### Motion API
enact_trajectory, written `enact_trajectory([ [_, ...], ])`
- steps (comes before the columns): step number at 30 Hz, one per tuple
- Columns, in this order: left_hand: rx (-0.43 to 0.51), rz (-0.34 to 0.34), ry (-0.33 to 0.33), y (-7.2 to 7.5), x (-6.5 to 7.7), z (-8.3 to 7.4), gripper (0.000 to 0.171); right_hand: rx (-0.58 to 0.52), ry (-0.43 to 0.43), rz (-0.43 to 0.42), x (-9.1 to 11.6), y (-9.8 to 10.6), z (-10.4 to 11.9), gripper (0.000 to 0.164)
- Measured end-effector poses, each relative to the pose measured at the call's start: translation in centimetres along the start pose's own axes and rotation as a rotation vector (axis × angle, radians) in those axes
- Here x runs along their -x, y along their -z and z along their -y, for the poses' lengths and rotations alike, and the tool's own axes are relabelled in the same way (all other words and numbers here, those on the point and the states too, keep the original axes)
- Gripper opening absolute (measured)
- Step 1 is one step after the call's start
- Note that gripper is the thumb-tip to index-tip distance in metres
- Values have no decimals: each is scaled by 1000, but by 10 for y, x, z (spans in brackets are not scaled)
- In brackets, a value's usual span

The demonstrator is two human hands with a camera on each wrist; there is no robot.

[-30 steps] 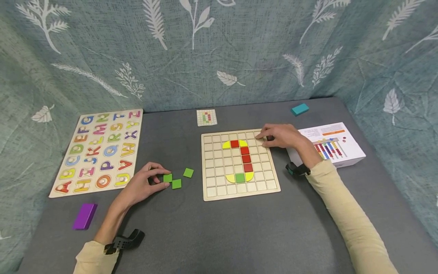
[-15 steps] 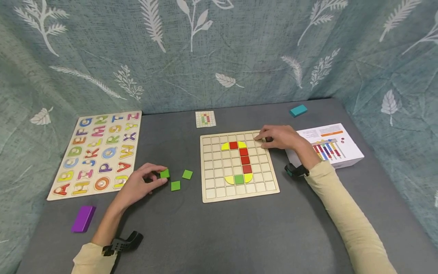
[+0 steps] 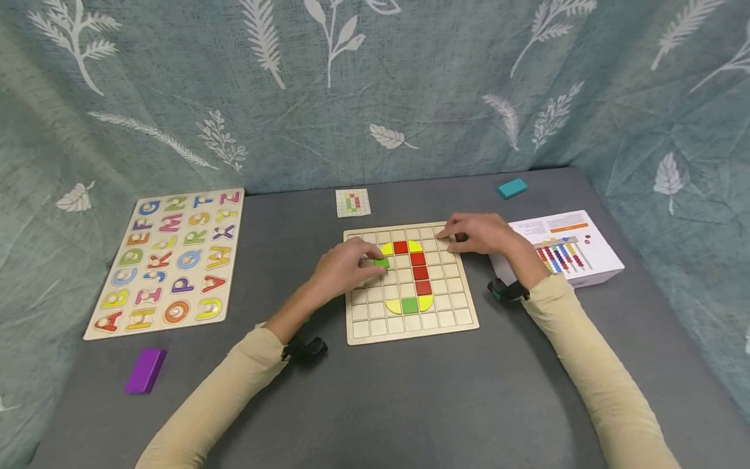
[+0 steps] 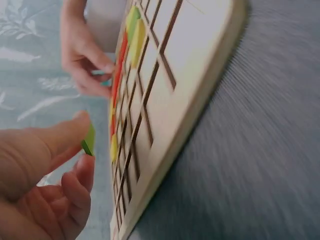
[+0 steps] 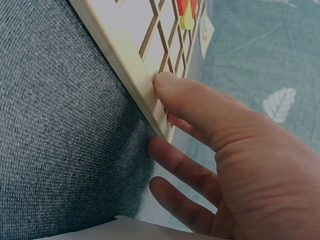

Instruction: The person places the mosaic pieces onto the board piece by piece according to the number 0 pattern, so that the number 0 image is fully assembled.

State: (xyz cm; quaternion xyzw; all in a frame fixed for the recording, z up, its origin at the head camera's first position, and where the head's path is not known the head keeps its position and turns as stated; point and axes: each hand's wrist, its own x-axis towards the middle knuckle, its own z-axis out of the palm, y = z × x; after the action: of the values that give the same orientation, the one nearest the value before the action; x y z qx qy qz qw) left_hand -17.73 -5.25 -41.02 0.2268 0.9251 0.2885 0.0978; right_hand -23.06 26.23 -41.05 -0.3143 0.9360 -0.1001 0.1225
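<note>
My left hand (image 3: 342,267) pinches a green square tile (image 3: 381,262) between thumb and fingertip. It holds the tile over the left part of a wooden grid board (image 3: 375,339), just below a yellow rounded piece. In the left wrist view the green tile (image 4: 89,140) appears tilted. My right hand (image 3: 483,233) rests on the board's upper right corner, thumb and a fingertip touching its face; the right wrist view shows the other fingers beside the edge. Red squares (image 3: 420,273), yellow rounded pieces and one green square (image 3: 410,305) form a curved outline. Other loose green tiles are mostly hidden behind my left forearm.
Behind the board lies a small pattern card (image 3: 353,203). An alphabet puzzle (image 3: 124,327) and a purple block (image 3: 145,371) lie at left. A teal block (image 3: 512,189) and a white box (image 3: 603,260) with an abacus picture are at right.
My left hand has picked up a green tile from the table left of the board and carried it right and away, over the grid. My right hand has stayed at the corner.
</note>
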Motion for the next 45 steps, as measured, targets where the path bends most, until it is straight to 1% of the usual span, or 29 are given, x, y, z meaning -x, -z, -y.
enact_trajectory([
  [2, -44, 9, 11, -6, -7, -2, 27, 0, 7, 2, -1, -1, 0, 36],
  [4, -82, 14, 17, -11, -10, -2, 26, 0, 10, 4, -2, -2, 1, 36],
  [8, -128, -8, 18, -14, -13, -3, 24, -3, 4, 1, -2, -2, 0, 36],
  [14, -161, -47, 15, -14, -16, -7, 21, -5, 7, -12, -2, -2, -1, 36],
  [18, -171, -41, 25, -15, -18, -8, 21, -3, 13, -8, -2, -3, 0, 36],
  [23, -178, -36, 20, -13, -21, -9, 20, -4, 4, 0, -1, -2, 1, 35],
  [27, -191, -4, 5, -12, -22, -10, 16, -3, 4, -1, -1, -2, 0, 35],
  [30, -198, 47, -16, -8, -20, -12, 17, -2, 5, 0, -1, -2, 0, 35],
  [33, -181, 70, -26, 0, -10, -10, 21, 1, 10, 0, -2, -1, 1, 35],
  [36, -92, 63, -21, 8, 12, 0, 23, 4, 4, -3, -3, -2, 1, 35],
  [38, 0, 53, -14, 13, 31, 13, 24, 2, 1, -5, -2, -2, 1, 35],
  [42, 192, 41, 35, 23, 69, 44, 28, -3, 3, -10, -2, -2, 2, 36],
  [43, 230, 31, 54, 25, 79, 52, 28, -2, 2, -9, -2, -2, 2, 36],
  [45, 267, 8, 86, 27, 96, 65, 28, 0, 4, -8, -2, -2, 2, 36],
])
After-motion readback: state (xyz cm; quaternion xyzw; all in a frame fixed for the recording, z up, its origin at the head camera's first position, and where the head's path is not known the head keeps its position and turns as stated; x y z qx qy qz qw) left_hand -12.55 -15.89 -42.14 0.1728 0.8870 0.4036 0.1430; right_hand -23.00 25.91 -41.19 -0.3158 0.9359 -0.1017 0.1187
